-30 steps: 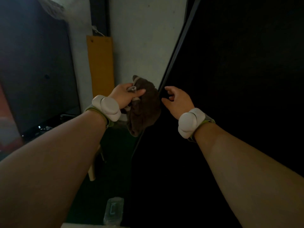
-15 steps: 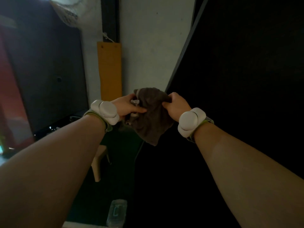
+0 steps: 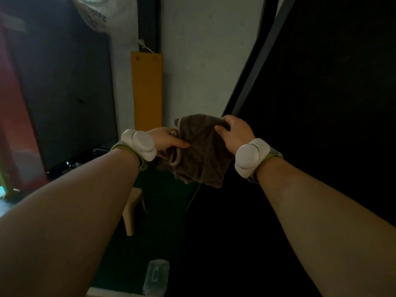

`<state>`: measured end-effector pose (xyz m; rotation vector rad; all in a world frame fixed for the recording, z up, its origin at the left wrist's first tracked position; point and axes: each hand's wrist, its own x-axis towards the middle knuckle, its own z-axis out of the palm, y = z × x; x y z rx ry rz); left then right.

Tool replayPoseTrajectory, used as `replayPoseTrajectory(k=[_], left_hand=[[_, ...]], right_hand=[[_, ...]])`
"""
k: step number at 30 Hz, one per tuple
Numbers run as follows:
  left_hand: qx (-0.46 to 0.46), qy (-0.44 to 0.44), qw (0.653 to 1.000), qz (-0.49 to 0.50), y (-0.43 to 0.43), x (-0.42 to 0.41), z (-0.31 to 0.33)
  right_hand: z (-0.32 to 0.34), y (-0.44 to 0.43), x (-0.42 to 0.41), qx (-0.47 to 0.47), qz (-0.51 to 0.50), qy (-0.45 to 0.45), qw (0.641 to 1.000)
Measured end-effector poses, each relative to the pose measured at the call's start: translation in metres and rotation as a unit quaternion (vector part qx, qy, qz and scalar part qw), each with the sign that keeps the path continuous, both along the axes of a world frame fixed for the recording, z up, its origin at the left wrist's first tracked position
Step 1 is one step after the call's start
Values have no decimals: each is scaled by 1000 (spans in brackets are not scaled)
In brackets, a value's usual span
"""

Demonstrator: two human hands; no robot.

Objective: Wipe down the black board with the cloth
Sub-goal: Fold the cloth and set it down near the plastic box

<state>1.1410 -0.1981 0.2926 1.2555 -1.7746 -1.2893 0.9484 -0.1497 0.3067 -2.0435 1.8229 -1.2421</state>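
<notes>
A brown cloth [image 3: 201, 155] hangs in the air between my two hands, at mid-frame. My left hand [image 3: 166, 141] pinches its left edge, thumb on top. My right hand [image 3: 234, 130] grips its upper right corner, fingers curled over the fabric. The black board [image 3: 321, 103] fills the right half of the view, its slanted grey frame edge just above my right hand. The cloth hangs beside the board's left edge; I cannot tell whether it touches it.
A dark cabinet [image 3: 70, 93] stands on the left. An orange panel [image 3: 146, 91] leans on the pale wall [image 3: 205, 56] behind the cloth. A beige stool leg [image 3: 130, 213] and a clear plastic bottle [image 3: 156, 277] are below on the dark floor.
My right hand, free a second ago, has taken hold of the cloth's right corner. Both hands now spread the cloth wider.
</notes>
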Motion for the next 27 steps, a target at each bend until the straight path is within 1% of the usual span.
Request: replayPoseTrajectory(k=[4,7,10,11,13,15,17,19,22,24,25,26,27], left_hand=[[50,80,995,21,-22,26,-7],[72,85,993,34,-41,48,-9],[60,79,994,47,-53,56,-7],[57,77,994,54,-63,66,-6],[52,84,994,53,-86,85,-3],[58,104,992,43,-101,95,-2],[70,123,989,35,-119,102,-2],[76,141,986,41,-128,101,-4],[75,144,985,51,-154,101,-10],[79,142,985,55,-165,101,-15],[85,148,983,59,-171,101,-19],[97,166,979,63,-180,100,-23],[115,185,973,72,-187,100,-27]], right_hand=[[-3,-20,31,13,8,-21,1000],[-5,-41,55,27,-25,-9,999],[-6,-53,58,73,-73,3,995],[-6,-65,66,96,-88,-4,992],[-8,-88,82,131,-120,-47,983],[-11,-102,95,134,-133,-72,979],[-19,-116,107,140,-134,-75,978],[-25,-118,115,152,-123,-35,980],[-36,-132,131,167,-50,2,985],[-47,-140,137,205,-23,30,978],[-55,-147,139,223,-22,31,974],[-61,-156,139,238,-30,13,971],[-66,-163,137,256,-42,-31,965]])
